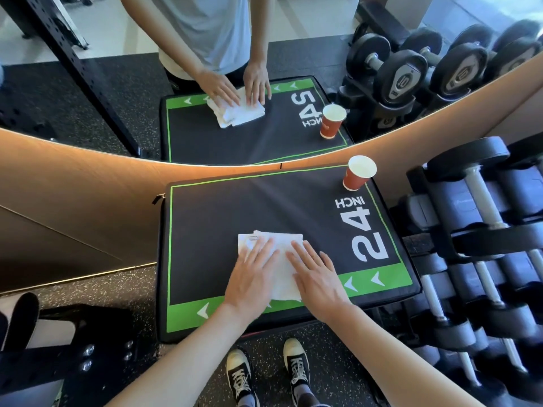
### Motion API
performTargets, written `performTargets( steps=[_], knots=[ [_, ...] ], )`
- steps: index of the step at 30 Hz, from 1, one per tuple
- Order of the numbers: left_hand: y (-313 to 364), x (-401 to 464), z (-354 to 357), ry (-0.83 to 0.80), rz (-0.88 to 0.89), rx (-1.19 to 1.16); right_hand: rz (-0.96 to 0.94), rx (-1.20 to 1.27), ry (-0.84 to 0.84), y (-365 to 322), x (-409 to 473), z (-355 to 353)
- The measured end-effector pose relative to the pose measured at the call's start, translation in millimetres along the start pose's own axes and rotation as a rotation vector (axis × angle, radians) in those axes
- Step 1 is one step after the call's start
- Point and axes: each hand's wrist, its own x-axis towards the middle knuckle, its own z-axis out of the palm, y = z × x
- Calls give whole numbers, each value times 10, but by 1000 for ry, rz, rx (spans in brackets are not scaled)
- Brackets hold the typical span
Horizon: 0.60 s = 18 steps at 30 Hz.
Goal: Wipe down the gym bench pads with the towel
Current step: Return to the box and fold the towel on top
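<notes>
- While both hands lie flat, fingers straight, left hand point(252, 277) and right hand point(316, 277) press the folded towel point(277, 245) against the pad point(223, 218), near its front edge, spreading pressure for wiping.
- Cup point(359, 173) stands at the far right corner, clear of the strokes.

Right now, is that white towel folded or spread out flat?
Folded. The towel lies as a compact rectangle with layered edges showing at its far left corner, both hands pressing flat on it atop the pad.

"24 INCH" on the black pad point(223, 212)

White cloth towel point(279, 245); matt fabric pad point(235, 210); paper cup point(359, 173).
</notes>
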Motion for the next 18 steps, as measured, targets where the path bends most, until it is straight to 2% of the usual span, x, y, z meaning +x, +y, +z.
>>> performTargets(
  steps=[4, 9, 18],
  knots=[
    [73, -236, 188, -106, -98, -42, -6, 24, -34, -54, -199, 112],
    [-16, -182, 210, -118, -166, 9, -16, -10, -77, -127, -32, 70],
    [-646, -99, -2, -147, -297, -44, -114, -42, -116, -561, 624, 4]
  ],
)
